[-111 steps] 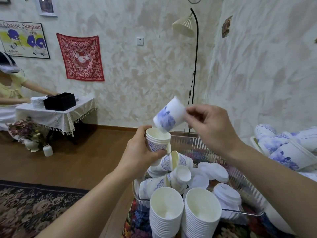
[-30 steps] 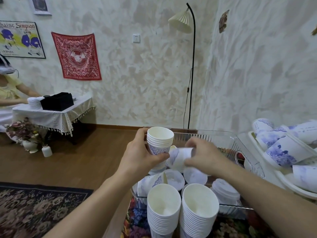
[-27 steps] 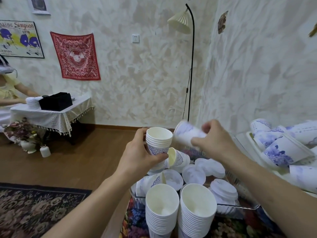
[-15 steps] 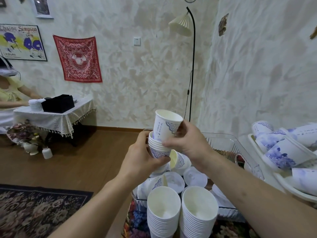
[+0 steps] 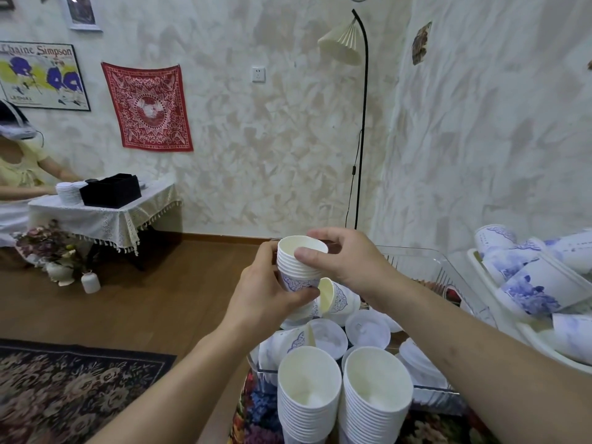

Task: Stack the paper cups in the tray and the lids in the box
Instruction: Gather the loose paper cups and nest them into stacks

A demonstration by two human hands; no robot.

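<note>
The small stack of paper cups (image 5: 299, 267) is gripped by both hands, left hand (image 5: 269, 299) around its side, right hand (image 5: 346, 261) curled over its rim.

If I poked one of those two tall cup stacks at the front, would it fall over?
Probably. Each tall cup stack is high and narrow, so a nudge near the top could tip it. Thin paper likely makes it light and easy to push. Its neighbour stands close and might catch it.

At the upper left of the frame, a framed poster (image 5: 41, 76) on the wall carries the words "Chaine Simpson" along its top edge. A small line of letters sits near its lower left, but it is too blurred to read.
</note>
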